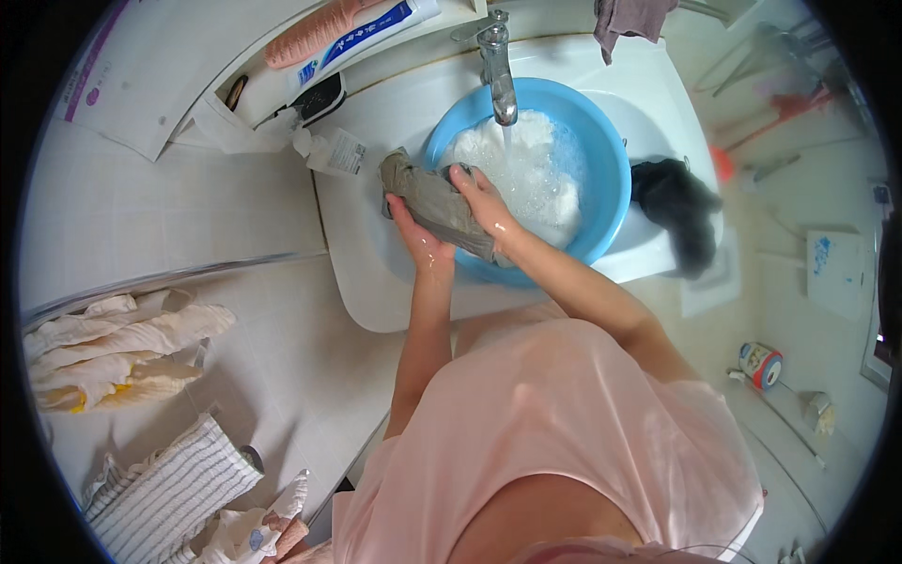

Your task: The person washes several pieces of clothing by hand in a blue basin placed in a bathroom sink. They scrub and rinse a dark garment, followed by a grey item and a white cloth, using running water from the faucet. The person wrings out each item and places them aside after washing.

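A wet grey-green cloth garment [427,199], bunched into a long roll, is held in both hands over the near left rim of a blue basin [615,202]. My left hand [418,235] grips it from below, fingers partly behind the cloth. My right hand [484,205] wraps round its right part, thumb on top. Both hands look wet. The basin sits in the white sink [366,273] and holds foamy water with white suds or white cloth [526,169]; I cannot tell which throughout. A thin stream of water runs from the chrome faucet [498,70] into it.
A dark cloth [675,202] hangs over the sink's right side. A small clear bottle [335,152] stands on the left ledge, below a shelf with a blue-and-white tube [366,38]. Cream cloths [132,343] and a striped towel [178,479] hang at the left. A purplish cloth [629,23] hangs behind.
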A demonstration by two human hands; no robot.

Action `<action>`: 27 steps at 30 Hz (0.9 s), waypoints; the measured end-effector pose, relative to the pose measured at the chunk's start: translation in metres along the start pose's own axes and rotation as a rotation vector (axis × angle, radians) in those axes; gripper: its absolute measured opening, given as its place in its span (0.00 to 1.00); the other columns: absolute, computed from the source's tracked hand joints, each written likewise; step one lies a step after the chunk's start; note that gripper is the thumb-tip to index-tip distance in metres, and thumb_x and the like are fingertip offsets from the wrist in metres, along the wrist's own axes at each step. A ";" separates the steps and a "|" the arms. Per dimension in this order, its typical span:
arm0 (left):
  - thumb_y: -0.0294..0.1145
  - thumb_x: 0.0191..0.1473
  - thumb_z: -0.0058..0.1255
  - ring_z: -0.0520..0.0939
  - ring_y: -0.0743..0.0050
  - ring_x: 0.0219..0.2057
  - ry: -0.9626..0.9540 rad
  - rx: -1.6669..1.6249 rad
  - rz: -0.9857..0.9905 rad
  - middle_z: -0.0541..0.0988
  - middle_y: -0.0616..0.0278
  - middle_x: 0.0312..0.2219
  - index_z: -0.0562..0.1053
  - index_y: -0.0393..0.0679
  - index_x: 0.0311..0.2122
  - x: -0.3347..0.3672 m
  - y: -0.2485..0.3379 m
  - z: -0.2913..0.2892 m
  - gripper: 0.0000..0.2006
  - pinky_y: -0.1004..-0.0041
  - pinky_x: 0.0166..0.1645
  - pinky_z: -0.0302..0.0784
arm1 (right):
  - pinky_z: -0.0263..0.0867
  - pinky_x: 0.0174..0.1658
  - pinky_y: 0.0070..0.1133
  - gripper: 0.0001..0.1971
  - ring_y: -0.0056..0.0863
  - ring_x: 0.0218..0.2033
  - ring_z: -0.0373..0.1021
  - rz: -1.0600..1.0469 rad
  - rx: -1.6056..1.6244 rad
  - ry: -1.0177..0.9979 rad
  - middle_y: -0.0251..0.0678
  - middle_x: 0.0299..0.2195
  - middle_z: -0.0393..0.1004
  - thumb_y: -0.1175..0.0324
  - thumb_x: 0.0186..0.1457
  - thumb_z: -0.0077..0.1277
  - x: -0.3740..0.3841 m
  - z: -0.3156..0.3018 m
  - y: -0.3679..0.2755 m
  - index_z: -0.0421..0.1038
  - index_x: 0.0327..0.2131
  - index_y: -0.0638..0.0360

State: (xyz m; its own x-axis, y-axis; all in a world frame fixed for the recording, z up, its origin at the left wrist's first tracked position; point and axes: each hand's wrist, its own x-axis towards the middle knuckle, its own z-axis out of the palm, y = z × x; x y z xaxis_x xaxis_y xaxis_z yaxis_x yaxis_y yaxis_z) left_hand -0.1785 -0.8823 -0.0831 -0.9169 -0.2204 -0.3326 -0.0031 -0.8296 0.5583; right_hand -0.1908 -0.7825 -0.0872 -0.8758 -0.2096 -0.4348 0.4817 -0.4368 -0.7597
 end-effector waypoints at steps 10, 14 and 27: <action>0.56 0.58 0.40 0.74 0.66 0.47 0.022 0.157 -0.174 0.74 0.62 0.45 0.66 0.46 0.52 -0.018 0.058 -0.030 0.26 0.63 0.53 0.69 | 0.64 0.44 0.32 0.27 0.47 0.41 0.70 -0.119 -0.727 -0.131 0.53 0.39 0.73 0.49 0.57 0.43 -0.024 0.035 -0.002 0.65 0.50 0.62; 0.54 0.58 0.41 0.76 0.64 0.45 0.053 0.316 -0.153 0.74 0.61 0.46 0.67 0.43 0.51 -0.040 0.138 -0.055 0.26 0.61 0.50 0.72 | 0.64 0.48 0.26 0.32 0.38 0.46 0.68 -0.049 -0.651 -0.517 0.49 0.50 0.65 0.49 0.56 0.45 -0.031 0.037 -0.008 0.55 0.57 0.62; 0.59 0.39 0.59 0.69 0.52 0.50 0.376 2.234 0.527 0.69 0.53 0.48 0.63 0.47 0.55 -0.038 0.134 -0.128 0.40 0.54 0.51 0.63 | 0.36 0.62 0.48 0.34 0.52 0.64 0.42 0.478 -2.199 -0.590 0.50 0.64 0.42 0.48 0.57 0.39 0.044 -0.103 0.064 0.49 0.62 0.56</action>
State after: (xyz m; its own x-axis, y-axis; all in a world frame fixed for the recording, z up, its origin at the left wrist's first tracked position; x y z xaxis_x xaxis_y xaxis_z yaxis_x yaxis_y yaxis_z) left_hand -0.0933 -1.0507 -0.0934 -0.8979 -0.4179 0.1384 -0.3904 0.9011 0.1887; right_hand -0.1954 -0.7294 -0.2044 -0.4473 -0.2886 -0.8466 -0.4768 0.8777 -0.0473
